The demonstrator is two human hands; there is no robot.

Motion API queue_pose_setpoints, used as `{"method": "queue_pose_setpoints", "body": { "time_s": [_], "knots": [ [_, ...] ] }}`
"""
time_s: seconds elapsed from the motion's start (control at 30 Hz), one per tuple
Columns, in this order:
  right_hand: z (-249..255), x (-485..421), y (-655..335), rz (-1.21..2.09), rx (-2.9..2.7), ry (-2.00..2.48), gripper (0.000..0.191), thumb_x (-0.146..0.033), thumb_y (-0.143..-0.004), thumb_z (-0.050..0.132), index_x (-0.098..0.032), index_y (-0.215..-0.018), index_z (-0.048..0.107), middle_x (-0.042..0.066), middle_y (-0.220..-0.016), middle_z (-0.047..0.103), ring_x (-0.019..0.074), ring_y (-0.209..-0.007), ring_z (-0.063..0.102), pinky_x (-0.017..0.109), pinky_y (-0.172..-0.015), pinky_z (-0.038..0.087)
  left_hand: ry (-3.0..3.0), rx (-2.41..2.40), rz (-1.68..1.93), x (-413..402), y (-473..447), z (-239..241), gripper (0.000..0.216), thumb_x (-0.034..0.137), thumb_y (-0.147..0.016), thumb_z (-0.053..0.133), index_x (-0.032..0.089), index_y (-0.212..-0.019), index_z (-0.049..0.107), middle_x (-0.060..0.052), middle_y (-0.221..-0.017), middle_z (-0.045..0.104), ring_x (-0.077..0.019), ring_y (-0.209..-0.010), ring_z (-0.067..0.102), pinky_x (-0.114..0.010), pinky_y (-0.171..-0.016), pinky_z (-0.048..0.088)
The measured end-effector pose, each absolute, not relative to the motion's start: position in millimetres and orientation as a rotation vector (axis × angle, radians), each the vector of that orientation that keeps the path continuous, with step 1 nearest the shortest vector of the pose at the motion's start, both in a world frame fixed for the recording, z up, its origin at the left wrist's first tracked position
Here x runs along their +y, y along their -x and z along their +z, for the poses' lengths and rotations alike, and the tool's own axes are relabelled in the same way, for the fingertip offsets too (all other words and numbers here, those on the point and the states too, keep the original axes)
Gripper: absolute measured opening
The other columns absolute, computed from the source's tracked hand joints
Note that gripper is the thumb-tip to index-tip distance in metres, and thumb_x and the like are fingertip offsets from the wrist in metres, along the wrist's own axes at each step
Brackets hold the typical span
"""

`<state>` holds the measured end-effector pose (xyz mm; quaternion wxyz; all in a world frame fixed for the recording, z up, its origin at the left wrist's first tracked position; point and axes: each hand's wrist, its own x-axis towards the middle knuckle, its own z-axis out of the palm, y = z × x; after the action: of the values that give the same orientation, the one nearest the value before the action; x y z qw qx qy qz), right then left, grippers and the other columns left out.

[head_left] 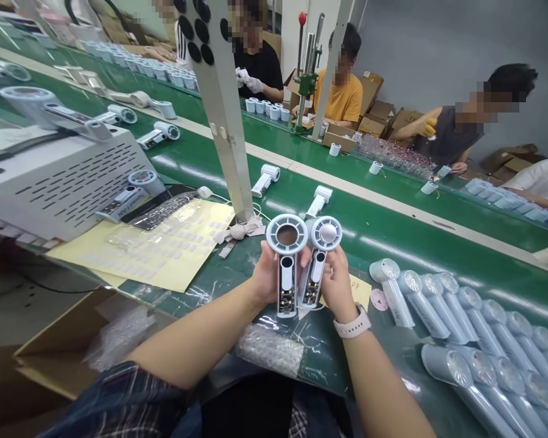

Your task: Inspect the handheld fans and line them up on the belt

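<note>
Over the dark-green worktop (237,267), the left hand (265,277) grasps a pale-blue ring-headed plastic casing (287,274), the right hand (338,285) a matching pale-disc-centred casing (318,267); their bare circuit boards (286,302) could get scuffed if the handles knock together.

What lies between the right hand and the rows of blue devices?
In the head view, a yellow card and a round pink piece lie there.

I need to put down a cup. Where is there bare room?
Green belt right of the held fans, between pale strip and fan rows. A smaller patch of belt lies left of the metal post. The bench is crowded: fan rows right, yellow sheet and slotted white box left.
</note>
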<state>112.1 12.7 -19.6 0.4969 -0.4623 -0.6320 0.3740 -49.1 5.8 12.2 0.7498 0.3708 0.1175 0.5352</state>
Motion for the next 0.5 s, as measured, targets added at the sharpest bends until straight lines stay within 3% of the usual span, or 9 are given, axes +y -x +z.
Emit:
{"method": "queue_pose_setpoints", "body": {
  "time_s": [0.13,0.23,0.37,0.5],
  "knots": [
    [-7.3,-2.0,-112.2,1.410,-1.272,0.935,0.051,-0.049,-0.086,0.066,-0.025,-0.130,0.065,0.010,-0.128,0.070,0.0331,-0.126,0.059,0.052,-0.108,0.046,-1.258,0.505,1.169,7.4,58.1,14.1,0.054,0.060,-0.072,0.078,0.017,-0.103,0.071,-0.012,-0.107,0.072,-0.0330,-0.113,0.064,-0.046,-0.105,0.046],
    [3.3,-10.4,-123.7,1.468,-1.236,0.918,0.050,-0.045,-0.080,0.079,-0.025,-0.124,0.068,0.009,-0.125,0.072,0.0308,-0.118,0.064,0.048,-0.103,0.050,-1.447,0.569,1.112,12.6,63.7,14.0,0.060,0.052,-0.064,0.087,0.017,-0.110,0.072,-0.014,-0.126,0.067,-0.0376,-0.132,0.051,-0.048,-0.115,0.035],
    [14.9,-14.8,-133.0,1.424,-1.178,0.854,0.058,-0.035,-0.073,0.087,-0.028,-0.127,0.064,0.007,-0.132,0.068,0.0270,-0.120,0.063,0.043,-0.101,0.054,-1.150,0.525,1.101,18.1,63.7,12.2,0.058,0.061,-0.070,0.081,0.014,-0.104,0.073,-0.014,-0.111,0.073,-0.0349,-0.115,0.063,-0.047,-0.101,0.047],
    [20.7,-19.1,-125.9,1.488,-1.108,0.844,0.054,-0.038,-0.072,0.087,-0.026,-0.119,0.064,0.007,-0.124,0.069,0.0276,-0.110,0.066,0.043,-0.089,0.060,-0.901,0.449,1.045,16.9,56.0,12.0,0.066,0.067,-0.072,0.076,0.015,-0.113,0.069,-0.015,-0.109,0.073,-0.0301,-0.102,0.067,-0.042,-0.086,0.055]
  ]
}}
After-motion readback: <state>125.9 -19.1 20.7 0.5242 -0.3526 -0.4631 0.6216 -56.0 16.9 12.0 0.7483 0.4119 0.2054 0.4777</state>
